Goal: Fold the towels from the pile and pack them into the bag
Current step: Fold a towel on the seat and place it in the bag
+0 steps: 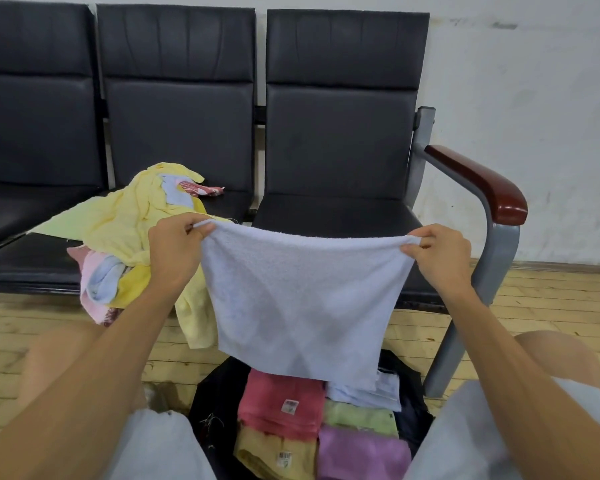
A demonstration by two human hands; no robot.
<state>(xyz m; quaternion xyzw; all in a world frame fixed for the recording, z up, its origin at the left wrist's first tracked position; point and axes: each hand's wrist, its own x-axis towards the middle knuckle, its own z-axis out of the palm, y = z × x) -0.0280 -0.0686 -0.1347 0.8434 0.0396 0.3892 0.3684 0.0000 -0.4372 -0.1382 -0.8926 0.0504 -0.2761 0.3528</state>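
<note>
A pale blue towel hangs spread out in the air in front of me. My left hand pinches its upper left corner and my right hand pinches its upper right corner. Its lower edge hangs over the open black bag on the floor between my knees. Inside the bag lie folded towels: a red one, a tan one, a purple one, a green one and a light blue one. The pile of unfolded towels, mostly yellow, sits on the middle seat.
A row of black padded seats stands against a white wall, with a grey metal frame and a dark red armrest on the right. The floor is light wooden boards. My knees flank the bag.
</note>
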